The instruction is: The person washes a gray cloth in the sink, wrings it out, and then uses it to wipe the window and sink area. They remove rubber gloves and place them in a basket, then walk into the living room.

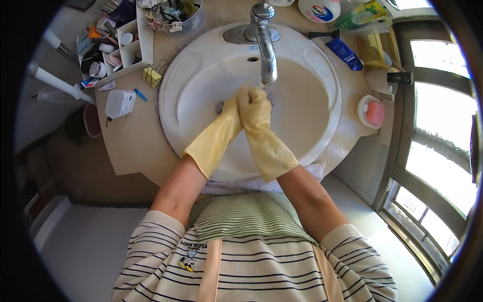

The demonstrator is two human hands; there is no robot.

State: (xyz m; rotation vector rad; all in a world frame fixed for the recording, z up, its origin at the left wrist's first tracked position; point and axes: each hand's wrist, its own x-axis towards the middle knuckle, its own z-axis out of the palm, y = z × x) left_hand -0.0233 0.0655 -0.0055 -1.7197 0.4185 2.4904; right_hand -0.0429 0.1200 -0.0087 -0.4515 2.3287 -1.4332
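Observation:
Both my hands wear yellow rubber gloves and press together over the washbasin point(302, 113), just below the spout of a chrome faucet point(268, 64). My left hand point(233, 105) reaches in from the left, its fingers largely hidden against the other glove. My right hand point(256, 105) has its fingers curled, touching the left at the knuckles. Whether anything is squeezed between them cannot be made out. The gloves look wet, and a bit of water shows under the spout. Part of the drain point(219, 108) is visible beside my left glove.
A white organizer point(145, 41) with cosmetics and a clear tub point(192, 24) of hair accessories stand at the back left. On the right lie a blue tube point(344, 54) and a soap dish point(364, 117) with pink soap. A towel point(249, 185) lines the basin's front edge.

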